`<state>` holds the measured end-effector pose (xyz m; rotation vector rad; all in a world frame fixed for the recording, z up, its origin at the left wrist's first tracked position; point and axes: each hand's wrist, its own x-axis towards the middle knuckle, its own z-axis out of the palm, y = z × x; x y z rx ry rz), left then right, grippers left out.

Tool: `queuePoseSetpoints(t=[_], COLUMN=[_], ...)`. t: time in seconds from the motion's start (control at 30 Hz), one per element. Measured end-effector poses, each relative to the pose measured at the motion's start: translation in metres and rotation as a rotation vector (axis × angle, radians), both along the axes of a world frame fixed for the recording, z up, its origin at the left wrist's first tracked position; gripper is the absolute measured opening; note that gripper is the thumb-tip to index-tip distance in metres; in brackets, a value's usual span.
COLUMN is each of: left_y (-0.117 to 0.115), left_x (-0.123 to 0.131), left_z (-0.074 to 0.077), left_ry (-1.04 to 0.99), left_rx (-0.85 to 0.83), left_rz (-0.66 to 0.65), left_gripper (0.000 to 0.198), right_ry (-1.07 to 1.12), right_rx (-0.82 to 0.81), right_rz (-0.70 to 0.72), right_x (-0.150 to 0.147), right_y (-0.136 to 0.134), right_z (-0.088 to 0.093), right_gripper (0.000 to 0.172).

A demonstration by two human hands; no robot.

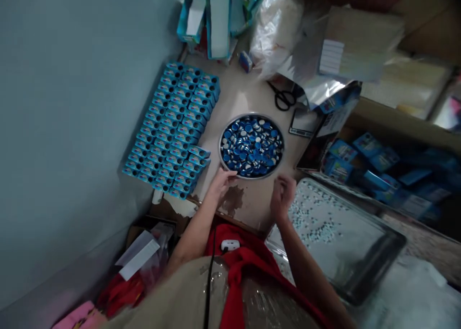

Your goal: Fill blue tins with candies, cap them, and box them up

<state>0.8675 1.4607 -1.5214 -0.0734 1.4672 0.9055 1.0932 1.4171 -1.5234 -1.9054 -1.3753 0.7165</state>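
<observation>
A round metal tray (220, 147) full of small blue and silver caps (254, 145) sits on the table before me. At its lower left edge my left hand (219, 185) is closed, with thumb and fingers at the rim. My right hand (284, 194) is closed too, fingers curled, apart from the tray on its near right side; whether anything is inside it is hidden. Rows of small blue boxes (176, 127) with round dark openings stand left of the tray. Beside my right hand lies a rectangular tray (355, 247) scattered with tiny pale pieces (320, 228).
Black-handled scissors (284, 100) and a small flat device (302, 122) lie beyond the round tray. A carton (313, 151) with blue packs (344, 151) stands right. Plastic bags (277, 24) and open blue boxes (219, 21) are at the back; a wall (79, 103) bounds the left.
</observation>
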Motion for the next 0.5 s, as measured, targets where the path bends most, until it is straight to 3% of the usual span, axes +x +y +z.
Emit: queuePoseSetpoints(t=[0.07, 0.13, 0.2, 0.3, 0.4, 0.5], left_y=[-0.011, -0.01, 0.007, 0.05, 0.086, 0.101], left_x=[-0.002, 0.001, 0.01, 0.03, 0.051, 0.066], left_z=[0.008, 0.012, 0.011, -0.003, -0.022, -0.034], left_ry=[0.194, 0.525, 0.795, 0.928, 1.004, 1.038], left_rx=[0.08, 0.256, 0.47, 0.601, 0.525, 0.487], left_rz=[0.017, -0.009, -0.122, -0.325, -0.371, -0.311], left_gripper=[0.073, 0.065, 0.043, 0.028, 0.019, 0.009], right_ry=[-0.092, -0.19, -0.297, -0.395, -0.395, -0.224], right_rx=[0.07, 0.057, -0.001, -0.085, -0.144, -0.101], right_rz=[0.153, 0.318, 0.477, 0.635, 0.642, 0.529], right_x=[-0.002, -0.011, -0.028, -0.056, -0.073, -0.075], right_y=[0.04, 0.082, 0.118, 0.153, 0.171, 0.176], right_z=[0.008, 0.009, 0.007, -0.002, -0.017, -0.035], right_gripper=[0.044, 0.047, 0.05, 0.053, 0.055, 0.054])
